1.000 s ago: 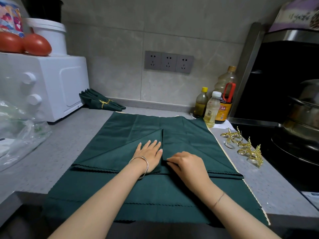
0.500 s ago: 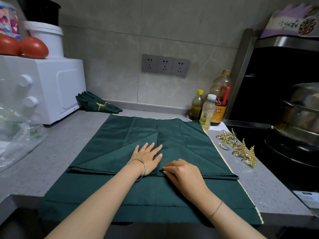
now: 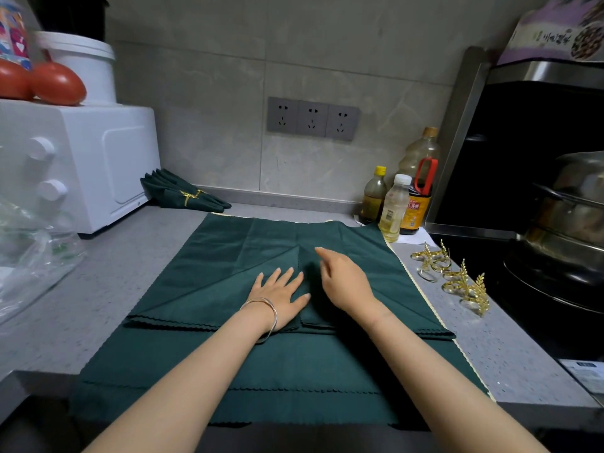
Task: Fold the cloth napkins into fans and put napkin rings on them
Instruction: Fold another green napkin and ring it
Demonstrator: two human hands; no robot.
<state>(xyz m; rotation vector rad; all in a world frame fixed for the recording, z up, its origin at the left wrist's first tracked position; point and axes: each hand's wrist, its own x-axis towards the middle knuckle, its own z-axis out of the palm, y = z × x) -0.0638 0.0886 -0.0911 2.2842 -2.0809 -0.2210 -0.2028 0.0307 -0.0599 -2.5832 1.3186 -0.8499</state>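
A dark green cloth napkin (image 3: 209, 282) lies folded on top of more green cloth (image 3: 294, 374) spread over the counter. My left hand (image 3: 281, 295) rests flat on the folded napkin, fingers straight, just left of its centre crease. My right hand (image 3: 343, 279) is beside it on the right, fingers extended forward along the crease, blurred by motion. Finished green fan napkins (image 3: 183, 194) with gold rings lie at the back left. Several gold leaf-shaped napkin rings (image 3: 454, 276) lie on the counter to the right.
A white oven (image 3: 81, 165) stands at the left with tomatoes (image 3: 55, 83) and a white tub (image 3: 81, 63) on top. A plastic bag (image 3: 29, 256) is at the left edge. Three bottles (image 3: 402, 201) stand at the back right. A black stove with a steel pot (image 3: 568, 223) fills the right side.
My right hand uncurled and slid forward along the centre crease, away from the folded napkin's near edge. My left hand stayed pressed flat in place.
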